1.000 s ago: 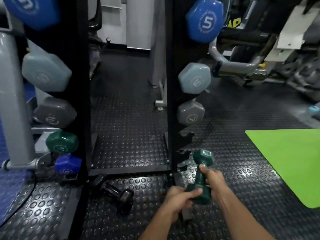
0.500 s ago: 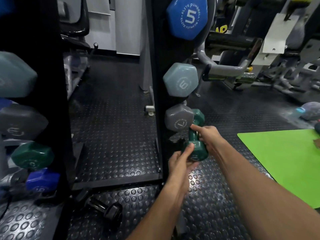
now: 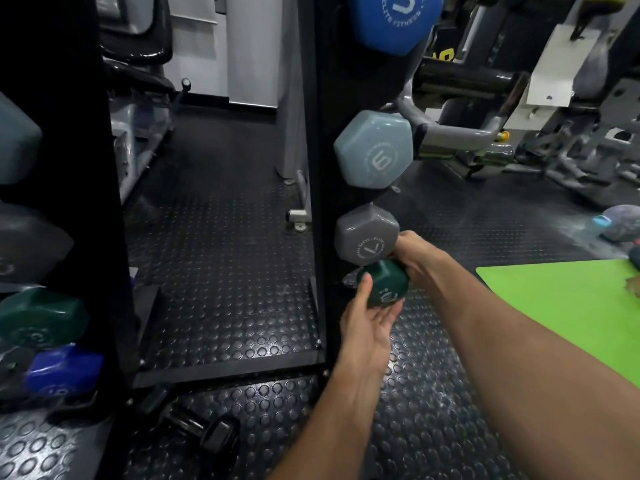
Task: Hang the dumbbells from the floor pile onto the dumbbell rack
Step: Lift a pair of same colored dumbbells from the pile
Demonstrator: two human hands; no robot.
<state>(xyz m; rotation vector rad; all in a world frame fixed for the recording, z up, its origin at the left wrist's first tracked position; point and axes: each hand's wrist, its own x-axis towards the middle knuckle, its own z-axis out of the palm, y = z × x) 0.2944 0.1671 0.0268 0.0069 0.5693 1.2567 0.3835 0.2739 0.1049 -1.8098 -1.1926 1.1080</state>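
While my left hand (image 3: 367, 323) cups the near end of the green dumbbell (image 3: 382, 284) from below, fingers nearly straight under it and thumb up along its left face, my right hand (image 3: 420, 259) reaches in from the right behind it. Right fingers curl round the hidden part of the dumbbell; I cannot see how far they wrap.

Green dumbbell: held against the right upright of the dumbbell rack (image 3: 320, 202), directly under the grey dumbbell (image 3: 367, 233), their heads touching or nearly so. Whether it already sits in a rack slot I cannot tell.

Same upright, going up: pale blue-grey dumbbell (image 3: 374, 148) above the grey one, bright blue dumbbell (image 3: 394, 19) at the top edge of view.

Left upright (image 3: 104, 202), close and dark: more dumbbell heads hang there, among them a second green one (image 3: 41, 318) and, below it, a small blue one (image 3: 64, 370).

Floor: black studded rubber (image 3: 225, 254). A black dumbbell (image 3: 204, 431) lies on it near the rack's base, left of my left forearm. Green mat (image 3: 571, 313) lies to the right, beyond my right forearm. Gym machines (image 3: 519, 116) stand behind the rack.
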